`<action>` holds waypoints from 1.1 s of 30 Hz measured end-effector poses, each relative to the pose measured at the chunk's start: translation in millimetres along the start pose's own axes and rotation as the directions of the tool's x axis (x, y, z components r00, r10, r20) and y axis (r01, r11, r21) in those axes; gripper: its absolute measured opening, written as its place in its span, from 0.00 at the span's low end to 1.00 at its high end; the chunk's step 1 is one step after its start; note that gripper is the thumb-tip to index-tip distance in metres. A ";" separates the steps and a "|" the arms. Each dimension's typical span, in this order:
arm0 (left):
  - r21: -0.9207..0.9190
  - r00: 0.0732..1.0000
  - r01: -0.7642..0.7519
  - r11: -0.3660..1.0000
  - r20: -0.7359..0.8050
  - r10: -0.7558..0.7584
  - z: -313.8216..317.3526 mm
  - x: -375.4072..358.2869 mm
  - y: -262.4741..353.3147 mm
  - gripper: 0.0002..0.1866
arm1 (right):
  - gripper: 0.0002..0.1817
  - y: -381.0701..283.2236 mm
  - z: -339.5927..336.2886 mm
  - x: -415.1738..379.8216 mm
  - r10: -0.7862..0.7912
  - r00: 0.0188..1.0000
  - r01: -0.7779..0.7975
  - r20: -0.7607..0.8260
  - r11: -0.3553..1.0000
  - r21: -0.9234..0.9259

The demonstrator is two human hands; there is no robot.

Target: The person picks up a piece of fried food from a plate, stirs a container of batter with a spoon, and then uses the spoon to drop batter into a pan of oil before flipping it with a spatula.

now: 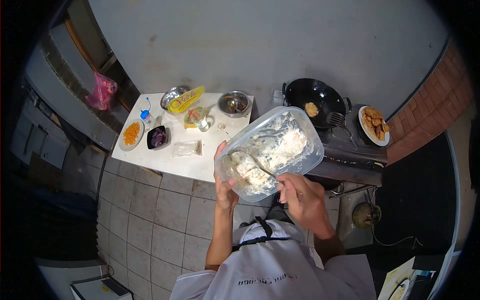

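Note:
A clear plastic container (pixel 314 131) is held up in front of my body, tilted, with white creamy batter (pixel 290 142) smeared over its inside. My left hand (pixel 225 187) grips its left end, the thumb over the near rim. In my right hand (pixel 302 197) is the handle of a metal spoon (pixel 263 170). The spoon's bowl sits in the batter at the container's left side, loaded with a lump of it. Orange flecks show in the batter. Behind the container's far right corner, a black wok (pixel 325 92) holds one pale yellow fritter (pixel 311 110).
A slotted spatula (pixel 336 119) rests at the wok's near edge, beside a plate of fried pieces (pixel 374 126). The white table (pixel 165 165) bears orange bits on a plate (pixel 131 134), a black bowl (pixel 158 137), metal bowls (pixel 234 103), a glass (pixel 201 123) and a yellow packet (pixel 186 100). A gas cylinder (pixel 366 215) stands below right.

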State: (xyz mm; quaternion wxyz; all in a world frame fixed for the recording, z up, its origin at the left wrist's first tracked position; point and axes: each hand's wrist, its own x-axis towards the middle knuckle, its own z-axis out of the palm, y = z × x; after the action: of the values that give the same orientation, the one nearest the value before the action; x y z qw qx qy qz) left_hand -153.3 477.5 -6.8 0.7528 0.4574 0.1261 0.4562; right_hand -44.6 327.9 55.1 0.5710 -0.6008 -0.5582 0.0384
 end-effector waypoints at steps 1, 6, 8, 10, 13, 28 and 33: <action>0.007 1.000 -0.012 1.000 -0.010 0.012 -0.1 -0.1 -0.2 0.54 | 0.07 -3.4 -5.6 1.6 -0.018 1.000 0.018 -0.004 1.000 -0.003; 0.008 1.000 -0.001 1.000 -0.016 0.001 2.4 -1.3 5.6 0.55 | 0.14 -12.2 -19.4 -0.1 0.001 1.000 -0.001 -0.006 1.000 0.024; 0.001 1.000 0.009 1.000 -0.012 -0.009 3.9 -1.4 9.2 0.55 | 0.18 -19.5 -15.8 6.0 -0.103 0.994 0.104 0.046 0.994 -0.038; 0.009 1.000 -0.002 1.000 -0.011 0.002 3.3 -0.5 11.5 0.55 | 0.20 -13.5 -14.1 2.8 -0.088 0.988 0.093 0.129 0.995 -0.032; -0.026 0.999 0.030 0.999 -0.014 -0.030 4.2 -1.0 15.6 0.55 | 0.23 -15.3 -27.3 -2.5 -0.094 0.965 0.111 0.244 0.992 -0.056; 0.137 0.998 -0.010 0.991 0.071 0.000 7.4 2.9 26.8 0.55 | 0.28 -32.0 -76.4 -25.9 -0.057 0.995 0.013 -0.087 0.896 -0.445; 0.170 0.994 0.000 0.985 0.110 -0.019 5.7 1.0 37.2 0.55 | 0.26 -40.4 -69.4 -26.7 -0.102 0.991 0.038 -0.086 0.836 -0.547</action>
State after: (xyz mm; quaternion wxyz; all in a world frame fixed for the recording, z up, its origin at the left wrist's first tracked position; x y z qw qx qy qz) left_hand -170.6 481.2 26.4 0.7193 0.5439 0.1244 0.4138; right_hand -32.5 253.1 92.7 0.4081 -0.7185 -0.5348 -0.1764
